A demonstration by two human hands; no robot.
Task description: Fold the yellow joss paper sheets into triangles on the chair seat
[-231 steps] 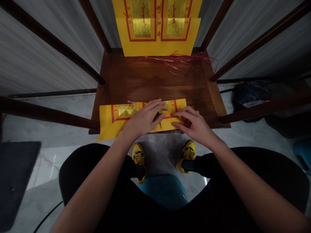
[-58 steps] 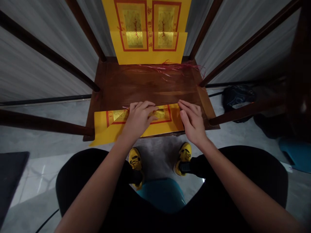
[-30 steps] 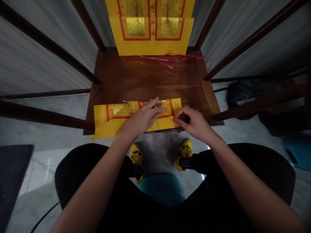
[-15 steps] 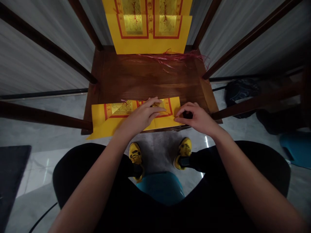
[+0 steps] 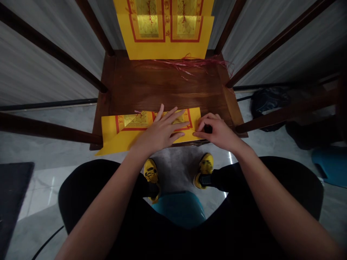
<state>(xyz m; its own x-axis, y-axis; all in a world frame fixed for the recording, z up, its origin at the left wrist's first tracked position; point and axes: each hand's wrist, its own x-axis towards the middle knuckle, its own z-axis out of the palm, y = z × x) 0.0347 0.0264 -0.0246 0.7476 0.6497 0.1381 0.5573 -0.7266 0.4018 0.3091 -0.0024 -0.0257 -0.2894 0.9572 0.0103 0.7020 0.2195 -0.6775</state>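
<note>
Yellow paper: the folded yellow paper (image 5: 126, 136) lies along the near edge of the brown tabletop (image 5: 162, 85), and its left corner pokes out past the wood.
Left hand: I see the left hand (image 5: 159, 135) resting on the paper, its fingers spread wide over the red and gold print.
Right hand: the right hand (image 5: 218, 130) is curled at the paper's right end, thumb and pointer close together; I can't tell if they pinch it.
Far side: big yellow sheets (image 5: 168, 50) with red frames and gold pictures.
Strings: thin red strings (image 5: 184, 65) lie messily by those sheets.
Floor: two yellow shoes (image 5: 150, 171).
</note>
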